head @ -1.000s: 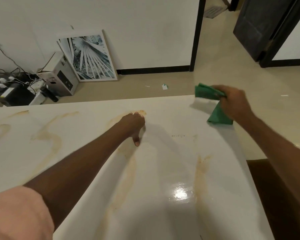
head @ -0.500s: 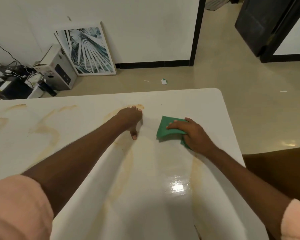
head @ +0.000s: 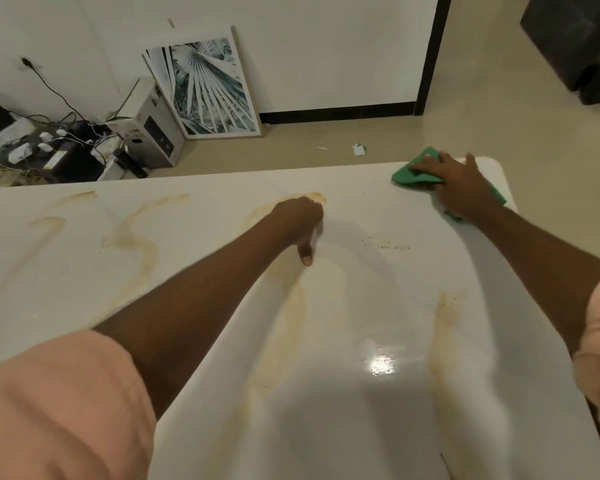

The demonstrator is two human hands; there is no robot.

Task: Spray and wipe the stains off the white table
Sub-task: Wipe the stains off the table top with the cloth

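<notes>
Table [head: 378,306] white, brown-stained; green cloth [head: 413,174] far corner.

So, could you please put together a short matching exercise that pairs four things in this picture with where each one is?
Things:
1. green cloth
2. framed leaf picture
3. left hand
4. bright glare spot

Places:
A. leaning against the wall on the floor
B. on the near part of the white table
C. under the right hand at the table's far right corner
D. resting on the table's middle, thumb pointing back

Pairs: 1-C, 2-A, 3-D, 4-B
</notes>
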